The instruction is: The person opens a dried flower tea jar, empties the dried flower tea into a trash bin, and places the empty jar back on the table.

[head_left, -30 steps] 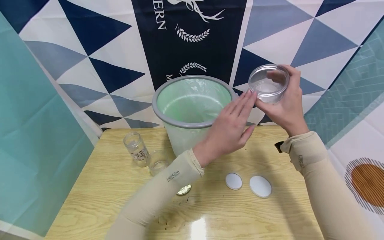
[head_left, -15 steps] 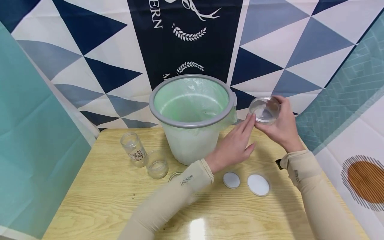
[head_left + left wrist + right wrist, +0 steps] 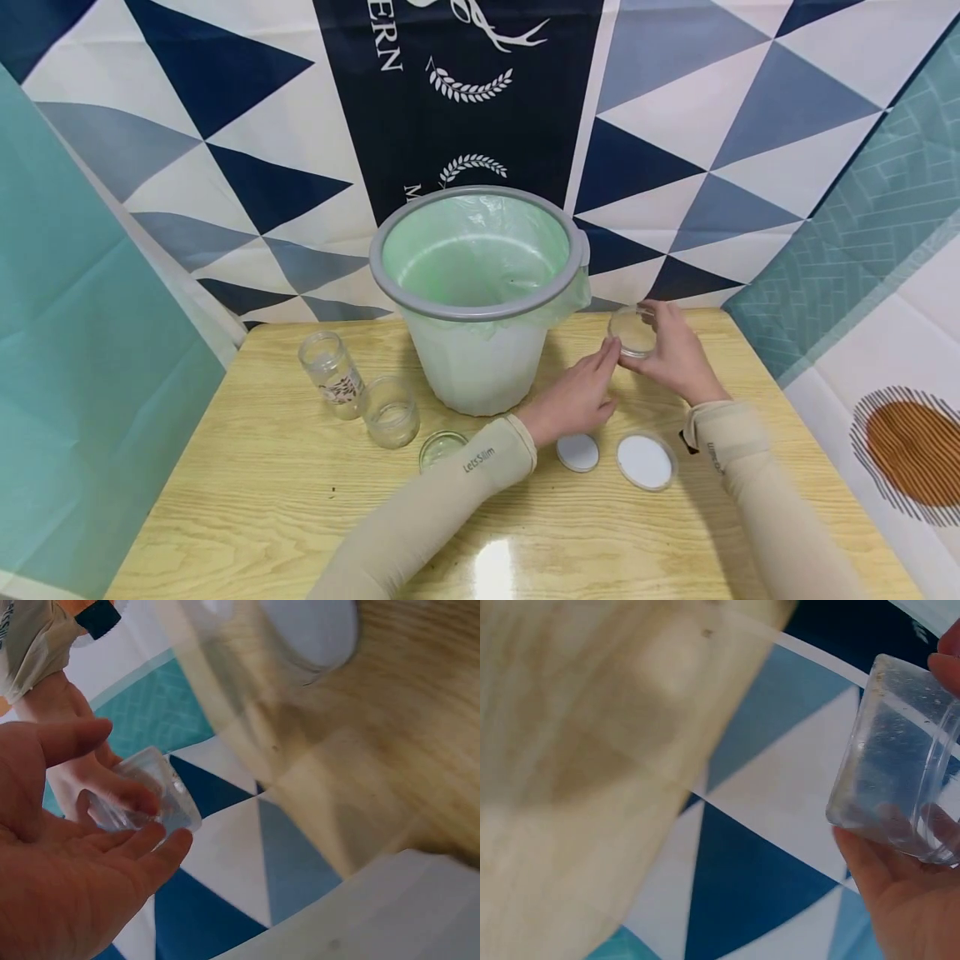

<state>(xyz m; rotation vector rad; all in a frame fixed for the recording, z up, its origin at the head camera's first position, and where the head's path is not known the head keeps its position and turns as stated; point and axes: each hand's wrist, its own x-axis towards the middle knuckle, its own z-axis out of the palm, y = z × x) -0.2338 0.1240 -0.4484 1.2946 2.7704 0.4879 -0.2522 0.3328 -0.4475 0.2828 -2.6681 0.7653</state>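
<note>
My right hand [image 3: 678, 358] grips a short clear jar [image 3: 632, 332] around its side, above the far right part of the table. In the right wrist view the clear jar [image 3: 889, 761] looks empty, with small specks and drops on its wall. My left hand [image 3: 573, 402] reaches over from the left, fingers extended, fingertips right at the jar's rim. Seen from the left wrist, the left hand [image 3: 97, 862] has its palm turned up and its fingers beside the jar. Two white round lids [image 3: 577, 452] [image 3: 646, 462] lie on the table below the hands.
A bin [image 3: 476, 362] with a grey rim and pale green liner stands at the table's back. Left of it are a tall printed glass [image 3: 341, 385] and a clear jar [image 3: 391, 414]. A round greenish lid or dish [image 3: 441, 450] is partly behind the left sleeve.
Both hands have come down together with the jar, from beside the bin's rim to lower over the table. The jar has also shifted slightly left.
</note>
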